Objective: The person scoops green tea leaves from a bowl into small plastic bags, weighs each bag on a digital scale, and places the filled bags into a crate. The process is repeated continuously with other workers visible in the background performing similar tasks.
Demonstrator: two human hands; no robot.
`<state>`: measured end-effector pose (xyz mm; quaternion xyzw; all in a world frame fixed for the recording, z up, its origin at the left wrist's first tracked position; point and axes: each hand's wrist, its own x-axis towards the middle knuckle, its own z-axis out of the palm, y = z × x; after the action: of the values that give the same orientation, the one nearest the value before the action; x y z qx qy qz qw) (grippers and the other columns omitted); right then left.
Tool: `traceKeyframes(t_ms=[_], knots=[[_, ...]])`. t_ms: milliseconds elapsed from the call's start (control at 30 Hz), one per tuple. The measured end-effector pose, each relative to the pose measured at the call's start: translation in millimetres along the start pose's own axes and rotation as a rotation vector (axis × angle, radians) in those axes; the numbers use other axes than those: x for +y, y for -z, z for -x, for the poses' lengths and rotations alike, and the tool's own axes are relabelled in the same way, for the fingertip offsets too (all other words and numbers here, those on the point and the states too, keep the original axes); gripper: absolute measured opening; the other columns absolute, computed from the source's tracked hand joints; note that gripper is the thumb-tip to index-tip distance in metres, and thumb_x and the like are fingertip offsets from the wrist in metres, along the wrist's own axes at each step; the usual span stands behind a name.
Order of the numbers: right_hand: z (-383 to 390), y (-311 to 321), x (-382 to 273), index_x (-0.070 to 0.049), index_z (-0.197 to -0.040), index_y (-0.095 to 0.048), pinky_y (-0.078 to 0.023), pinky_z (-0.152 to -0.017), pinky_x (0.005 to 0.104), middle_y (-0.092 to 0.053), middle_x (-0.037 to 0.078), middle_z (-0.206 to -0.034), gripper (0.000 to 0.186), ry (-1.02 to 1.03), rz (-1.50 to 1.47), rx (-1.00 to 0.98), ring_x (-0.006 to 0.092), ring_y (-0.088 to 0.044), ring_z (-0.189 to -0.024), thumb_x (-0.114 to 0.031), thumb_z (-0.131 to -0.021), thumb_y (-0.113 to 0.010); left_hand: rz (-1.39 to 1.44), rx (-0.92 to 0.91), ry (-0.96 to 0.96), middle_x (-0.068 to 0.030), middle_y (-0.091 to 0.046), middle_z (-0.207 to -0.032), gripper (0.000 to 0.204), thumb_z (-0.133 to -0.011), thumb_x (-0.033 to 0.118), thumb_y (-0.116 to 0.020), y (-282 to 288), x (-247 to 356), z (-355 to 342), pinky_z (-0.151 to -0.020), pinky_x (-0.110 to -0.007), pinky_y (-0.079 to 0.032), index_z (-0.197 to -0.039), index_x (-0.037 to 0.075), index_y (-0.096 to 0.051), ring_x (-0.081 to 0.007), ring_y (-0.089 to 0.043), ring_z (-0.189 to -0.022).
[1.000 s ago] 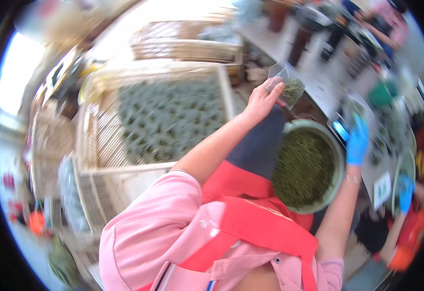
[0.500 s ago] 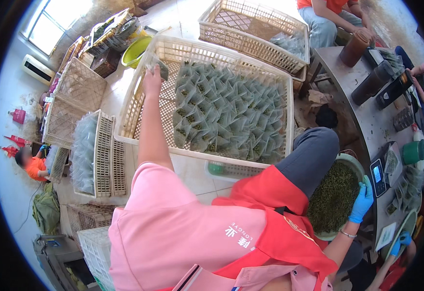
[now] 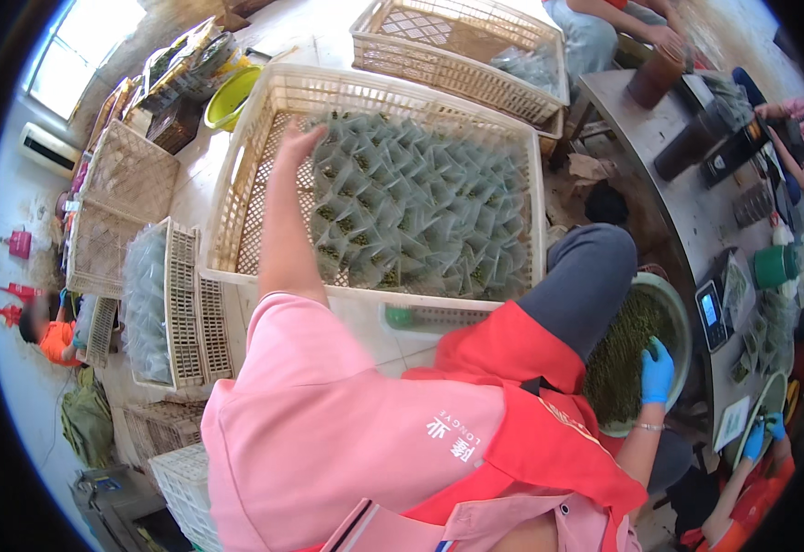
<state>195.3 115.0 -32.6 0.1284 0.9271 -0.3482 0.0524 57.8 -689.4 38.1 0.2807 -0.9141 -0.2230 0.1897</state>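
Observation:
My bare left hand (image 3: 301, 143) reaches over a cream plastic crate (image 3: 264, 175), fingers apart at the far left corner of the packed bags. Many clear plastic bags (image 3: 420, 202) stand in tight rows there, each with some green granular stuff at its bottom. My right hand (image 3: 658, 373), in a blue glove, is low over a round pale basin (image 3: 683, 354) heaped with small green granules (image 3: 624, 368). Its fingers are curled around a dark green bit too small to name.
Beside the basin a table (image 3: 627, 138) carries a digital scale (image 3: 712, 313), brown jars (image 3: 692, 143) and a green tub (image 3: 775, 267). More crates stand beyond (image 3: 457, 55) and at the left (image 3: 184, 304). Other people sit around; one wears blue gloves (image 3: 753, 442).
The bag that my left hand held is no longer in its fingers; the hand now sits by the bag rows. My right hand has moved from the basin's rim inward over the granules.

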Motion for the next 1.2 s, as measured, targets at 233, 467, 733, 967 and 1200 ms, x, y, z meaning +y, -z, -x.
traceKeyframes(t_ms=[233, 467, 733, 967, 1200], knots=[[13.3, -57.9, 32.5, -0.006, -0.113, -0.057, -0.047, -0.083, 0.0445, -0.061, 0.021, -0.106, 0.046, -0.042, 0.390, 0.016, 0.0376, -0.058, -0.098, -0.027, -0.075, -0.069, 0.470, -0.022, -0.359, -0.0132, -0.063, -0.108, 0.036, -0.084, 0.019, -0.059, -54.4, 144.1, 80.1, -0.081, -0.032, -0.048, -0.117, 0.006, -0.055, -0.0186, -0.062, -0.094], [23.5, -22.5, 19.4, -0.003, -0.088, -0.063, -0.046, -0.054, 0.0250, -0.063, 0.003, -0.076, 0.011, -0.176, -0.545, 0.170, 0.0088, -0.056, -0.062, -0.004, -0.077, -0.066, 0.649, -0.592, -1.107, -0.0092, -0.066, -0.096, 0.021, -0.079, 0.013, -0.063, -112.0, 367.0, 304.4, -0.079, -0.035, -0.049, -0.099, 0.009, -0.064, -0.0260, -0.063, -0.088], [52.7, 26.3, -31.0, -0.003, -0.100, -0.062, -0.048, -0.054, 0.0226, -0.064, 0.003, -0.083, 0.017, -0.099, -0.985, 0.183, 0.0085, -0.057, -0.061, -0.002, -0.083, -0.060, 0.794, -1.774, -0.562, -0.0105, -0.065, -0.088, 0.034, -0.083, 0.008, -0.064, -184.0, 426.0, 448.8, -0.058, -0.026, -0.050, -0.114, -0.003, -0.052, -0.0138, -0.062, -0.065], [8.8, 42.0, -8.7, -0.006, -0.110, -0.061, -0.052, -0.066, 0.0399, -0.059, 0.014, -0.117, 0.027, 0.368, 0.017, 0.758, 0.0319, -0.064, -0.077, -0.010, -0.083, -0.058, 0.438, -1.436, -0.961, -0.0070, -0.068, -0.082, 0.030, -0.083, 0.019, -0.064, -169.6, 419.7, 442.0, -0.059, -0.029, -0.050, -0.110, 0.007, -0.058, -0.0145, -0.064, -0.059], [-71.1, 93.0, -56.7, -0.016, -0.129, -0.047, -0.049, -0.079, 0.0455, -0.036, 0.017, -0.139, 0.050, -0.052, 0.195, 0.538, 0.0398, -0.058, -0.096, -0.005, -0.081, -0.050, 0.453, -1.110, -1.183, -0.0093, -0.067, -0.088, 0.031, -0.083, 0.027, -0.061, -188.2, 412.2, 443.1, -0.068, -0.036, -0.052, -0.110, 0.011, -0.059, -0.0265, -0.066, -0.075]])
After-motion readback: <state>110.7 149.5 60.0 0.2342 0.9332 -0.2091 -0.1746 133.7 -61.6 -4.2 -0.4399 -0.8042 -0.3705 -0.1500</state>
